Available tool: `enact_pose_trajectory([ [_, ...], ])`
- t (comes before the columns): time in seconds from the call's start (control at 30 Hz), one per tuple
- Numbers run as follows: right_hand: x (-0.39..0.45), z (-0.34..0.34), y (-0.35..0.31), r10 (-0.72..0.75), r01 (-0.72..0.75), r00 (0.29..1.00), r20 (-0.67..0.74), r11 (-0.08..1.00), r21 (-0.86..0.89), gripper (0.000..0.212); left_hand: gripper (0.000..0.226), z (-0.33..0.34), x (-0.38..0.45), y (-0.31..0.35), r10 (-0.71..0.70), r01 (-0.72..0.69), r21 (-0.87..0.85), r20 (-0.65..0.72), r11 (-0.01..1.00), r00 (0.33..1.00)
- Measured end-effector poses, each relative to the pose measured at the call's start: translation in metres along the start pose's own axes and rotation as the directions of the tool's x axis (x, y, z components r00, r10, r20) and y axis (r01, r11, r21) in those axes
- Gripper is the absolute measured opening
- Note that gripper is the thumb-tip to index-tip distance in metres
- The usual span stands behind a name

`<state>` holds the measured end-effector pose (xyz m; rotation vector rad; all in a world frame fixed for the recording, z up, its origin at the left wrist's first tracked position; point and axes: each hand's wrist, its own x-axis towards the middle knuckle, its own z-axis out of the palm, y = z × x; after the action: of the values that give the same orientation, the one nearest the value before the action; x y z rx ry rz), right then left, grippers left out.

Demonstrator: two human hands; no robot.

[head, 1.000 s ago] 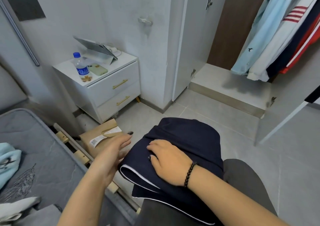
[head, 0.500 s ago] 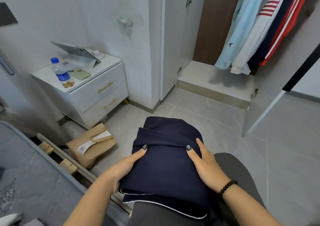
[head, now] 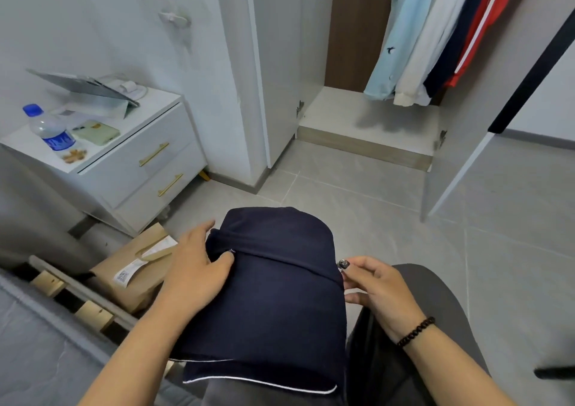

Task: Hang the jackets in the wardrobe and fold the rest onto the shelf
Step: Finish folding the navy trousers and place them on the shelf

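Observation:
A folded navy garment (head: 273,296) with white piping lies on my lap, low in the middle of the view. My left hand (head: 193,268) rests against its left edge, thumb pressing on the top fold and fingers straight along the side. My right hand (head: 379,290), with a bead bracelet on the wrist, sits at the garment's right edge. Its fingers are loosely curled and its thumb tip touches the cloth. The wardrobe stands open ahead. Several jackets (head: 435,32) hang at its upper right above its pale bottom shelf (head: 367,119).
The wardrobe's right door (head: 466,144) swings out over the grey tile floor. A white nightstand (head: 140,163) at left carries a water bottle (head: 49,132), a phone and a tablet. A brown paper parcel (head: 133,268) lies by the grey mattress (head: 37,343).
My hands slid outward from the top of the garment to its two side edges, and the right hand has come off its top. The view has turned further toward the wardrobe.

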<state>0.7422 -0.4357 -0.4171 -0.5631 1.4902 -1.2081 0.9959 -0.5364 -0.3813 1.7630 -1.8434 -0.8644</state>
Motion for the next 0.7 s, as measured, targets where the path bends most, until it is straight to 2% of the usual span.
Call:
enact_pose_trajectory([
  [0.07, -0.003, 0.001, 0.0, -0.019, 0.019, 0.998, 0.057, 1.0, 0.003, 0.008, 0.045, 0.005, 0.007, 0.021, 0.217, -0.218, 0.025, 0.036, 0.976, 0.975],
  [0.1, -0.006, 0.002, 0.001, -0.028, 0.028, 0.997, 0.074, 1.0, 0.004, 0.008, 0.037, 0.008, 0.009, 0.031, 0.288, -0.293, 0.027, 0.107, 0.956, 0.952],
  [0.17, -0.014, 0.004, 0.003, -0.041, 0.04, 0.996, 0.082, 0.999, 0.019, 0.009, 0.021, 0.018, 0.013, 0.049, 0.387, -0.421, 0.062, 0.294, 0.905, 0.874],
  [0.23, -0.023, 0.006, 0.005, -0.04, 0.04, 0.998, 0.057, 0.999, 0.013, 0.014, 0.012, 0.027, 0.018, 0.064, 0.446, -0.528, 0.103, 0.415, 0.843, 0.793],
  [0.33, -0.04, 0.01, 0.008, 0.038, -0.038, 0.999, 0.006, 0.998, -0.044, 0.026, 0.011, 0.033, 0.026, 0.079, 0.42, -0.527, 0.047, 0.546, 0.849, 0.725],
  [0.43, -0.056, 0.011, 0.011, 0.136, -0.128, 0.984, 0.115, 0.989, -0.075, 0.029, 0.013, 0.038, 0.03, 0.09, 0.386, -0.548, 0.047, 0.659, 0.835, 0.646],
  [0.53, -0.063, 0.01, 0.011, 0.093, -0.076, 0.981, 0.172, 0.992, -0.1, 0.031, 0.005, 0.043, 0.03, 0.096, 0.382, -0.575, 0.042, 0.708, 0.817, 0.594],
  [0.6, -0.064, 0.009, 0.01, 0.039, -0.017, 0.988, 0.152, 0.99, -0.143, 0.029, 0.005, 0.045, 0.028, 0.099, 0.386, -0.599, 0.058, 0.714, 0.799, 0.584],
  [0.7, -0.063, 0.009, 0.008, -0.035, 0.062, 0.988, 0.152, 0.983, -0.174, 0.028, 0.008, 0.046, 0.024, 0.102, 0.393, -0.538, 0.006, 0.676, 0.843, 0.623],
])
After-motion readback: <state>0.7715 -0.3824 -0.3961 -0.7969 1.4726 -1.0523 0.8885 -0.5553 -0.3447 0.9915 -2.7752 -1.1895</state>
